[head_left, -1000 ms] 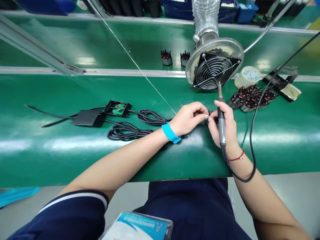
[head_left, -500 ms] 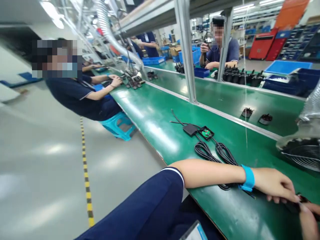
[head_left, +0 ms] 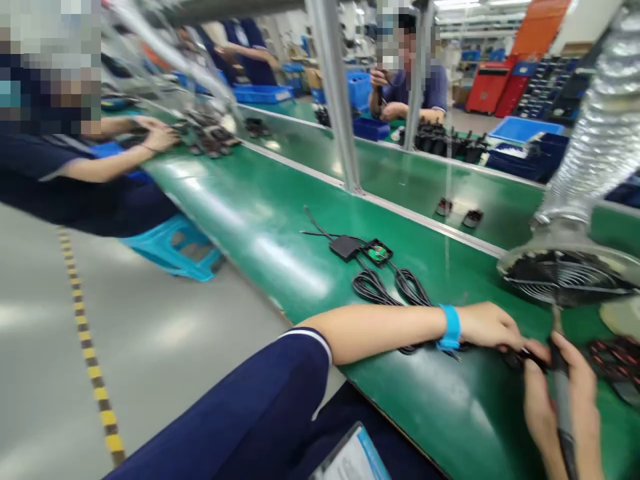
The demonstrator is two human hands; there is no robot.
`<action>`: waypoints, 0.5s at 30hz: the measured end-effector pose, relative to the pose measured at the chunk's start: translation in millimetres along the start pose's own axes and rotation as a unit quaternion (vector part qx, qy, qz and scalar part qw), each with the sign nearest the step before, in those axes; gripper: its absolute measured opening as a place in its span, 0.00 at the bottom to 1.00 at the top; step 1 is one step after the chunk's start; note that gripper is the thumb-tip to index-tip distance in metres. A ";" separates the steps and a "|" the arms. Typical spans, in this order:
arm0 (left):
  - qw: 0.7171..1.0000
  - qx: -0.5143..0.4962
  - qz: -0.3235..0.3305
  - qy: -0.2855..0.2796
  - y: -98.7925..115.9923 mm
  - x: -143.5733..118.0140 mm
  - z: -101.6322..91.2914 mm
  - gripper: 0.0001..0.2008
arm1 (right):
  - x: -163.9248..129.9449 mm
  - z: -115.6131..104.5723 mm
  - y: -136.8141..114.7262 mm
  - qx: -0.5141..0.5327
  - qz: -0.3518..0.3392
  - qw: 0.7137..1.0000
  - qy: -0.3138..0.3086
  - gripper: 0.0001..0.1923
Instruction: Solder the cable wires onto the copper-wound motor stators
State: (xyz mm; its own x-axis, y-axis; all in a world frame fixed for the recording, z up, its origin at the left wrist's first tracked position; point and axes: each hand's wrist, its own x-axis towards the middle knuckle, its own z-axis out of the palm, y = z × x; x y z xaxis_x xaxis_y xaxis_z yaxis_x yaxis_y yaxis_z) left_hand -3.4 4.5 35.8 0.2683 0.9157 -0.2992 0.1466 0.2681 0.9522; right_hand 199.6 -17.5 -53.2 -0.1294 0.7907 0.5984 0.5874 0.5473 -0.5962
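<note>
My left hand point(head_left: 493, 325), with a blue wrist strap point(head_left: 451, 327), is closed on a small dark part point(head_left: 534, 359) low over the green bench. The fingers partly hide this part. At the right, my right hand point(head_left: 583, 393) holds a soldering iron point(head_left: 562, 390) with a dark grip, its metal end pointing up and away. The thumb and fingertips of that hand also touch the small dark part. Beyond my left forearm lie coiled black cables point(head_left: 374, 288), a closed black box point(head_left: 345, 247) and an open black box with a green circuit board point(head_left: 379, 252).
A fume hood point(head_left: 565, 270) on a silver duct hangs past my right hand. Dark parts with red wires point(head_left: 617, 363) lie at the right edge. A metal post point(head_left: 333, 93) stands behind the cables. Co-workers sit at the left and across the bench.
The view has swung to the right. My right hand, mostly outside the picture before, now shows with the soldering iron. Both hands remain together at the small dark part.
</note>
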 end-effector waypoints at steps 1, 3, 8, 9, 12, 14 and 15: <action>0.999 -0.015 -0.001 -0.039 -6.1 5.5 6.4 0.14 | -0.5 -1.7 -5.7 -0.038 -0.003 0.999 -0.011 0.29; 0.995 -0.043 -0.010 -0.090 -16.7 14.8 14.4 0.12 | -0.8 -4.3 -15.8 -0.030 -0.023 0.999 -0.022 0.27; 0.981 -0.087 -0.093 -0.148 -27.4 28.1 8.9 0.09 | -2.9 -7.0 -31.3 -0.034 0.025 0.998 -0.048 0.27; 0.978 -0.098 -0.105 -0.149 -26.6 28.4 6.9 0.09 | -3.0 -6.7 -34.2 -0.028 0.030 0.998 -0.056 0.27; 0.975 -0.125 -0.124 -0.138 -22.2 25.9 4.5 0.11 | -0.8 -2.8 -41.3 -0.037 0.031 0.997 -0.063 0.23; 0.974 -0.133 -0.132 -0.130 -20.0 23.9 5.0 0.11 | 2.2 2.1 -43.4 -0.058 0.055 0.996 -0.038 0.21; 0.974 -0.133 -0.134 -0.128 -19.4 23.1 5.5 0.11 | 3.9 4.8 -43.6 -0.069 0.070 0.995 -0.019 0.21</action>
State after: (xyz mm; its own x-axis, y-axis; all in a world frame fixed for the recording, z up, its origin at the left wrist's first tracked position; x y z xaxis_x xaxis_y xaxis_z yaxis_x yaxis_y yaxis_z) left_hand 5.2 18.8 10.1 0.4882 0.7068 -0.5119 0.0011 0.5860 0.8103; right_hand 169.6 -36.9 -27.4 -0.0667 0.8682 0.4917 0.7050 0.3897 -0.5925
